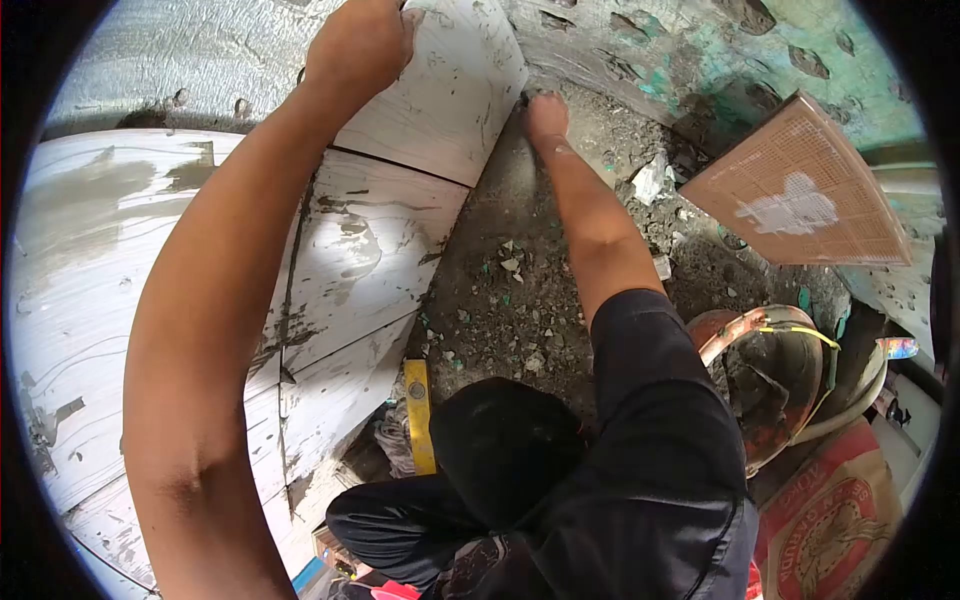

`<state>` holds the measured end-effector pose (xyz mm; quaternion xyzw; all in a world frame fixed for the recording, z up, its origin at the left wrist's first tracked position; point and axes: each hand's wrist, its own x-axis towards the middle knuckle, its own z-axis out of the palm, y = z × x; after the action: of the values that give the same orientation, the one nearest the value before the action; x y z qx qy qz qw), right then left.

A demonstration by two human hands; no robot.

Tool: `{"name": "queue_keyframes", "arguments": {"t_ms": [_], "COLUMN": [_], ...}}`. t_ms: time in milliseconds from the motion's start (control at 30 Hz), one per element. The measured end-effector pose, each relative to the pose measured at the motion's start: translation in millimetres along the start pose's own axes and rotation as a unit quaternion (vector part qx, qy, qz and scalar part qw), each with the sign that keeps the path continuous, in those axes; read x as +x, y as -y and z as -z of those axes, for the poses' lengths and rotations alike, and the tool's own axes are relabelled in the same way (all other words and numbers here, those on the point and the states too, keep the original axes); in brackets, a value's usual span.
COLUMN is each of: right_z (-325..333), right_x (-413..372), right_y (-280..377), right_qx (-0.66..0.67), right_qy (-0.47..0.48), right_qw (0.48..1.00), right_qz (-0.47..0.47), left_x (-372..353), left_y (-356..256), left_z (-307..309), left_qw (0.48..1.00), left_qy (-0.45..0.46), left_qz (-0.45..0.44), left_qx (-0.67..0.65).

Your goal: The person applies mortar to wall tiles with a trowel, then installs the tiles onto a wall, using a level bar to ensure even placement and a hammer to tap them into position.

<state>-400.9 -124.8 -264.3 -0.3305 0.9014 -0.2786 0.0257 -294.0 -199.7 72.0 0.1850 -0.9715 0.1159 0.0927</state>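
A white wood-grain tile [440, 95] stands on the wall at the top, its face smeared with grey. Over its upper left part is my left hand [362, 48], fingers curled in; what they close on is hidden. Down by the tile's lower right corner, my right hand [547, 120] is closed close to the rough floor. A small dark bit shows at its fingers, too little to name. Dark joints separate this tile from the tiles beside it, including a smeared white tile [375, 240].
Rubble [510, 265] covers the rough floor. A brown-backed tile [800, 190] leans at the right, above a mortar-stained bucket [770, 370] and a printed cement bag [835, 510]. A yellow spirit level [418, 415] stands by my knee [505, 450].
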Motion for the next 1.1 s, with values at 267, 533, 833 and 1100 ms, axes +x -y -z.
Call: {"name": "queue_keyframes", "arguments": {"t_ms": [267,533,833,1100], "right_z": [-14.3,7.3,26.8,22.7], "right_x": [18.4,25.6,-19.7,-111.4], "right_y": [-19.0,-10.4,25.0,70.5], "right_qx": [-0.007,0.010,0.169,0.359], "right_qy": [-0.020,0.019,0.032,0.100], "right_qw": [1.000,0.997,0.965,0.898], "right_qz": [-0.017,-0.073,-0.198,-0.235], "left_x": [-1.6,-4.3,1.1,-0.1], "left_y": [-4.2,-10.2,-10.5,-14.5], "left_z": [1.5,6.4,11.8,11.9], "left_qw": [1.000,0.998,0.999,0.999], "left_qy": [0.017,0.031,0.027,0.029], "left_qz": [0.024,0.046,0.042,0.028], "left_qx": [0.012,0.023,-0.009,0.011]}}
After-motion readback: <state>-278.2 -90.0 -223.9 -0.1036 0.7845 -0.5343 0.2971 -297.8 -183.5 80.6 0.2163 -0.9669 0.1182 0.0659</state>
